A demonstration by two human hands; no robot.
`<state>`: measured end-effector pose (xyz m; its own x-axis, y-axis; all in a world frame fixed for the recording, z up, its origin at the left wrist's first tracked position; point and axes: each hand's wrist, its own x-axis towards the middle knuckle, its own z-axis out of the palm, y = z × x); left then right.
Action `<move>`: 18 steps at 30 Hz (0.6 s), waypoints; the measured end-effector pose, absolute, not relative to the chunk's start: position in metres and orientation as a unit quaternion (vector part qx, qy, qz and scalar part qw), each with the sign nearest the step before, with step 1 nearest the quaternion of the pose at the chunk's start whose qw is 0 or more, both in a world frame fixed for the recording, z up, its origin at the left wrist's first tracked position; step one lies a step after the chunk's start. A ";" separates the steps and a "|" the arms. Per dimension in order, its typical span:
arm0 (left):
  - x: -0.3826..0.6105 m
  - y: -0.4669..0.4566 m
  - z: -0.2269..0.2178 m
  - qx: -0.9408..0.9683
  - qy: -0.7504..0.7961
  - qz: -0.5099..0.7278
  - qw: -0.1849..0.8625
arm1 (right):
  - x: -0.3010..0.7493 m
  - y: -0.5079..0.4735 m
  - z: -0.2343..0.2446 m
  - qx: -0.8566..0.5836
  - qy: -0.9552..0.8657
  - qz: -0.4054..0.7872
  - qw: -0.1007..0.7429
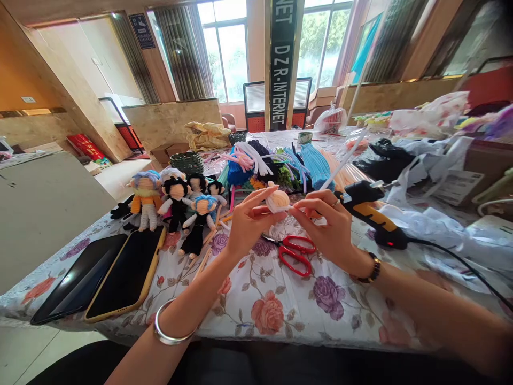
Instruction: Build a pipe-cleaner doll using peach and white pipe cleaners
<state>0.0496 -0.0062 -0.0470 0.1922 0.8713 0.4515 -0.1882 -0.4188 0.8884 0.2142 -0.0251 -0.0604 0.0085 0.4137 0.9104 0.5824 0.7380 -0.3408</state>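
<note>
- Nearest to us, at the near edge of the table [280, 321], our two forearms come in over the flowered cloth, a silver bangle [170, 331] on the left wrist and a dark beaded bracelet [371, 270] on the right.
- Our left hand [246, 224] is half curled, thumb and forefingers pinched on a small cream fuzzy ball [277, 200], which we hold in the air above the middle of the table.
- Our right hand [331, 227] is closed in a fine pinch at the ball's right side; what it grips is too small to tell, perhaps a loose strand.
- We judge the ball could slip from so light a pinch and drop onto the red scissors [295, 252] lying open just below it.
- A glue gun [372, 214] lies close behind our right hand, towards the right edge; if its nozzle is hot, a backward move of the knuckles could burn us, and its cord [460, 264] could snag the wrist.
- Finished dolls [176, 206] stand towards the left edge; a sweep of the left elbow could topple them.
- Two phones [104, 275] lie at the near left corner, close enough to the edge that we could nudge them off.
</note>
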 end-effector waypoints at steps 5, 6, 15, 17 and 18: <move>0.050 -0.008 -0.045 0.606 0.292 0.568 0.474 | 0.214 -0.025 -0.060 -0.360 -0.699 -0.066 0.614; 0.050 -0.009 -0.044 0.602 0.299 0.566 0.478 | 0.214 -0.025 -0.060 -0.361 -0.699 -0.062 0.614; 0.050 -0.006 -0.044 0.563 0.275 0.553 0.549 | 0.216 -0.023 -0.057 -0.370 -0.708 -0.024 0.600; 0.049 -0.004 -0.045 0.540 0.253 0.557 0.578 | 0.217 -0.023 -0.056 -0.370 -0.716 -0.018 0.591; 0.049 -0.003 -0.045 0.527 0.244 0.556 0.594 | 0.217 -0.023 -0.055 -0.374 -0.719 -0.015 0.586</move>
